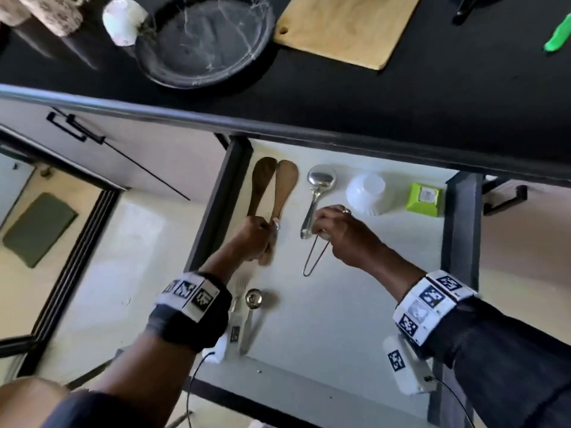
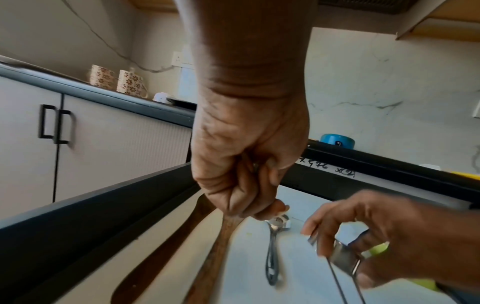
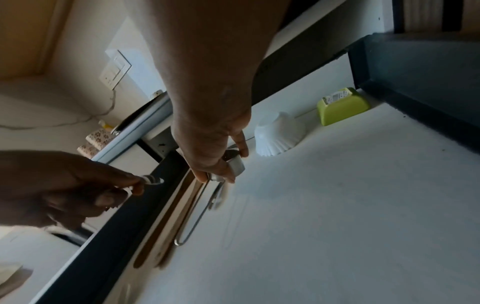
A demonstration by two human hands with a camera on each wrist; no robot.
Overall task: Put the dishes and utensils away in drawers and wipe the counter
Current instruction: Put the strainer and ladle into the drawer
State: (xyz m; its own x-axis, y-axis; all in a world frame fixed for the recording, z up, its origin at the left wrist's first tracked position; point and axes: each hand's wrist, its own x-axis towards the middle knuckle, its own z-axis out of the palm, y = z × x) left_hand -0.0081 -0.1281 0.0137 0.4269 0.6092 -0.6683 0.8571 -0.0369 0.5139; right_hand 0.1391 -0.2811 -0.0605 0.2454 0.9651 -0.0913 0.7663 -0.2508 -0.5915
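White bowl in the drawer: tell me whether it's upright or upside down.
Upside down. The white bowl rests wide rim down on the drawer floor, narrow base up.

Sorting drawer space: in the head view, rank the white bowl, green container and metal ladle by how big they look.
1. metal ladle, longest.
2. white bowl.
3. green container, only slightly smaller than the bowl; close call.

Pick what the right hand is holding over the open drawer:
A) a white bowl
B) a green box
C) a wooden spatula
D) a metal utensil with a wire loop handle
D: the right hand pinches the metal head of the wire-handled utensil, whose loop hangs down toward the drawer floor; the other items named lie apart from it.
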